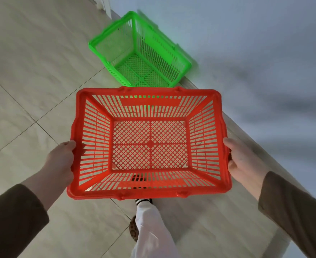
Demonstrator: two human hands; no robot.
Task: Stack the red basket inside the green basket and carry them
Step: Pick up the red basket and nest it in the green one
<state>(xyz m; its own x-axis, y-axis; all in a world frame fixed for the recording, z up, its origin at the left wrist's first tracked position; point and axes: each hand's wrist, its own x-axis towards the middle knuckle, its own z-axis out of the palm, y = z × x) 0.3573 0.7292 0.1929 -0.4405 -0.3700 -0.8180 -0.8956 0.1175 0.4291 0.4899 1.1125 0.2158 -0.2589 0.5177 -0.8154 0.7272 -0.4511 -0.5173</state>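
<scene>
Tiled floor [32,75] is carrying the green basket [140,51] just beyond both hands' fingers, left hand [60,161] and right hand [244,161] gripping the red basket [149,144] by its short-side rims.

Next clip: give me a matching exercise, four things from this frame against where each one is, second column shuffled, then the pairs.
Things:
1. red basket
2. green basket
3. left hand
4. right hand

Places:
A. on the floor by the wall
B. gripping the basket's left rim
C. held up between both hands
D. gripping the basket's right rim

Pairs: 1-C, 2-A, 3-B, 4-D
</scene>
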